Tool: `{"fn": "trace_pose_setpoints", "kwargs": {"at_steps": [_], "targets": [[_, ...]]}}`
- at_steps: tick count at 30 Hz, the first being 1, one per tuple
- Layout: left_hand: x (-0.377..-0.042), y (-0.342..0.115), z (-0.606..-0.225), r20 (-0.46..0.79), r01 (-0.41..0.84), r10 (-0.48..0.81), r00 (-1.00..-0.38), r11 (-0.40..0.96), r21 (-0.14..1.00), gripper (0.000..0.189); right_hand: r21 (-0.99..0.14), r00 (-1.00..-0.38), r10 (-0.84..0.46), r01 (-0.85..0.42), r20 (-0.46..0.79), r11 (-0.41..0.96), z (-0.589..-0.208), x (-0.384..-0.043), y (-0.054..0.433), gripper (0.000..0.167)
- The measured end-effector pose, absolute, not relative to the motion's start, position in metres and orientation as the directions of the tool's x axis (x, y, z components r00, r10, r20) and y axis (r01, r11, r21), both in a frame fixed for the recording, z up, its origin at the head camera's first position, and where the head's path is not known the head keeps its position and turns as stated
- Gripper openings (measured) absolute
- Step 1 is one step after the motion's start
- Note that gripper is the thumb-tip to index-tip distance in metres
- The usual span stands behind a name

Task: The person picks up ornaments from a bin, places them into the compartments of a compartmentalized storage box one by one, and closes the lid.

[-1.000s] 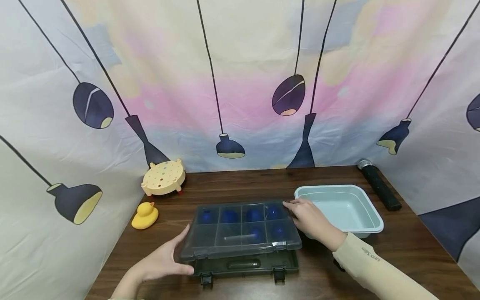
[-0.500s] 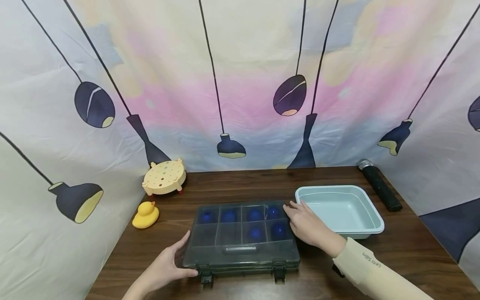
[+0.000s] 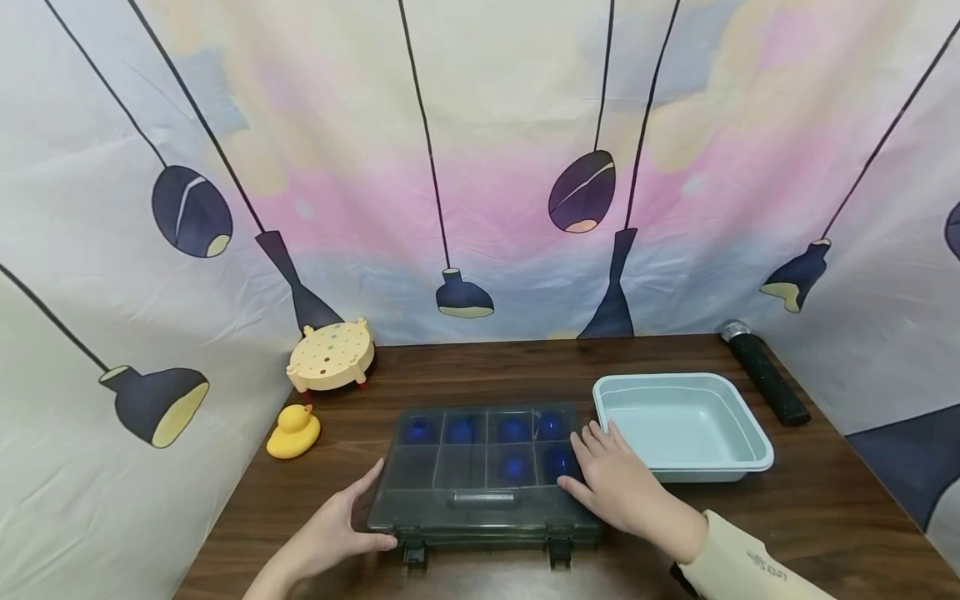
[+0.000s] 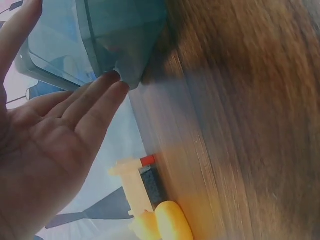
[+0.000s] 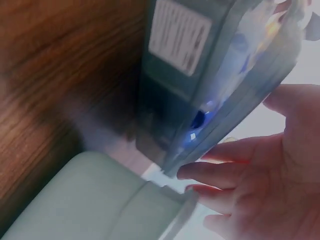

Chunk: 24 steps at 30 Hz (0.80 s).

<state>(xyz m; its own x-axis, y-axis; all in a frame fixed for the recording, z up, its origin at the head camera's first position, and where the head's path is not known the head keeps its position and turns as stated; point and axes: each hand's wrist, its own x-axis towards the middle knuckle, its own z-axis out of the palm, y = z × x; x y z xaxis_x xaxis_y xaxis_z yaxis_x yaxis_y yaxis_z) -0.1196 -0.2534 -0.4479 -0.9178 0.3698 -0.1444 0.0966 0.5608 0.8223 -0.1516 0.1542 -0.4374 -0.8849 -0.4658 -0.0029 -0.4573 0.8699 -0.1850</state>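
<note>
A dark translucent compartment box (image 3: 483, 498) lies in the middle of the table with its lid down. Several round blue things (image 3: 514, 467) show through the lid. My left hand (image 3: 330, 532) is at the box's left side, thumb by the front corner and fingers stretched along the side. In the left wrist view its straight fingertips (image 4: 112, 82) meet the box's edge. My right hand (image 3: 621, 487) has its fingers spread at the lid's right edge, thumb over the lid. The right wrist view shows those fingers extended beside the box wall, which bears a printed label (image 5: 180, 35).
A pale blue basin (image 3: 750, 465) stands just right of the box, close to my right hand. Behind it lies a black microphone (image 3: 767, 375). At the left are a yellow rubber duck (image 3: 293, 433) and a cream spotted stool-like toy (image 3: 332, 357). A printed cloth hangs behind the table.
The lid, raised at the front a second ago, has come down onto the box. My right hand has slid forward along the right edge toward me, thumb now over the lid. My left hand stays put.
</note>
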Motion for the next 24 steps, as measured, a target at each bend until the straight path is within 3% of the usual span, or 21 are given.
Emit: {"fn": "trace_pose_setpoints", "kwargs": {"at_steps": [9,17,24], "targets": [[-0.118,-0.247,-0.445,-0.218,-0.003,0.296,-0.930,0.586,0.810,0.108,-0.250,-0.864,-0.502,-0.493,0.035,0.833,-0.443,-0.117,0.160,0.086],[-0.116,-0.245,-0.448,-0.182,0.029,0.323,-0.929,0.553,0.833,0.109,-0.434,-0.871,-0.491,-0.446,0.008,0.783,-0.453,-0.113,0.166,0.093],[-0.117,-0.242,-0.450,-0.195,0.013,0.300,-0.934,0.574,0.819,0.111,-0.453,-0.866,-0.499,-0.454,0.024,0.767,-0.469,-0.113,0.173,0.095]]}}
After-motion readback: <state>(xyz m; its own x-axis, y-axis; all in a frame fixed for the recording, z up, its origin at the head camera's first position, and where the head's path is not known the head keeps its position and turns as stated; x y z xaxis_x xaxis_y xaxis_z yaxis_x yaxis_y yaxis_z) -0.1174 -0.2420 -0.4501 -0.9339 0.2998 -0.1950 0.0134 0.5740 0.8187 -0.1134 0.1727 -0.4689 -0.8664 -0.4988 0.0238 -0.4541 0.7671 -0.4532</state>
